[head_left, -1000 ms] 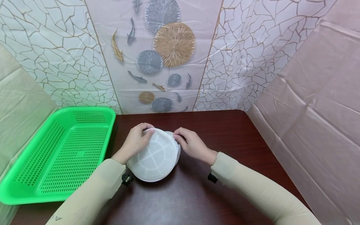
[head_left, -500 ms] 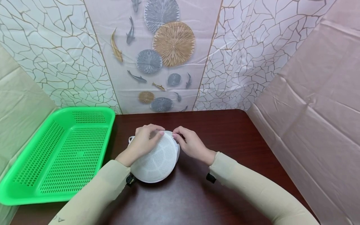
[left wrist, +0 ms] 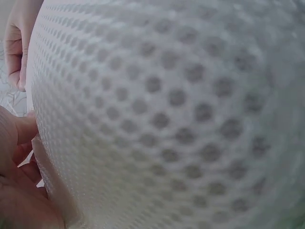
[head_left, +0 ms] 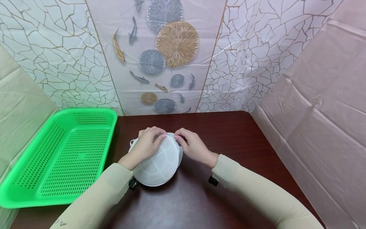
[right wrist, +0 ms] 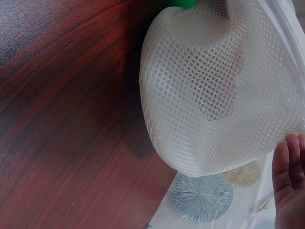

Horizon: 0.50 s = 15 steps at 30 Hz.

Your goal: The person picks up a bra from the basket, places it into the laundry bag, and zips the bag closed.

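A round white mesh laundry bag stands tilted on the dark table, its flat perforated face towards me. Over its upper left part lies my left hand, thumb and fingertips pinching the top rim. Just to the right, my right hand pinches the edge of the same bag between thumb and curled fingers. A small white loop sticks out at the bag's left side. In the right wrist view, a zipper-like strip runs along the mesh edge. Close mesh fills most of the left wrist view.
At the left of the reddish-brown table stands a green plastic basket with perforated sides and floor. A patterned cloth wall rises behind the table, and a pinkish sheet hangs along the right.
My left hand has slid right along the rim, closer to my right hand, uncovering the loop at the bag's left. My right hand has barely moved.
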Each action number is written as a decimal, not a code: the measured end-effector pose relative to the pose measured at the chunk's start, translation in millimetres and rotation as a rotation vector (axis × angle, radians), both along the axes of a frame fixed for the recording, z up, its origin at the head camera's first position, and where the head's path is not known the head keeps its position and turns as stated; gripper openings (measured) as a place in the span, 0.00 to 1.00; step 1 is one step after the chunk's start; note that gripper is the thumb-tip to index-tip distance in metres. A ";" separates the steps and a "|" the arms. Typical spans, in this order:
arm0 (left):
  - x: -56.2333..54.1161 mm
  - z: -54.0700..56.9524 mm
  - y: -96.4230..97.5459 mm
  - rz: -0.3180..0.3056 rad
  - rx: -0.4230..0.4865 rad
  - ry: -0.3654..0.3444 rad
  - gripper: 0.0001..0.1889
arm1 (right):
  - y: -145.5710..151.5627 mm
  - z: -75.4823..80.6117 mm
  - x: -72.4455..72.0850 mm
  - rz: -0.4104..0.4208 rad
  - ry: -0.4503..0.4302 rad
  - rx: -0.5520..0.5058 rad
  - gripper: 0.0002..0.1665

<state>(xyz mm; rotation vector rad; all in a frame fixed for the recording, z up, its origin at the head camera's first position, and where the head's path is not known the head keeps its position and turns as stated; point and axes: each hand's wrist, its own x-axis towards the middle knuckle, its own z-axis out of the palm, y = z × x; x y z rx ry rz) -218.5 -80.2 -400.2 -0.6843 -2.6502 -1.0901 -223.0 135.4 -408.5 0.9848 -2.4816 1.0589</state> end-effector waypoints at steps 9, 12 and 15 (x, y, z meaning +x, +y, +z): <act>-4.3 -2.4 -4.5 0.026 0.047 -0.010 0.07 | -0.4 -0.5 1.1 0.008 0.002 -0.023 0.03; -7.0 -4.2 -8.4 0.049 0.067 -0.030 0.07 | -0.1 -1.9 1.3 0.007 -0.003 -0.025 0.03; -8.5 -5.0 -11.4 0.068 0.079 -0.059 0.07 | 0.5 -3.2 1.6 0.010 -0.012 -0.025 0.03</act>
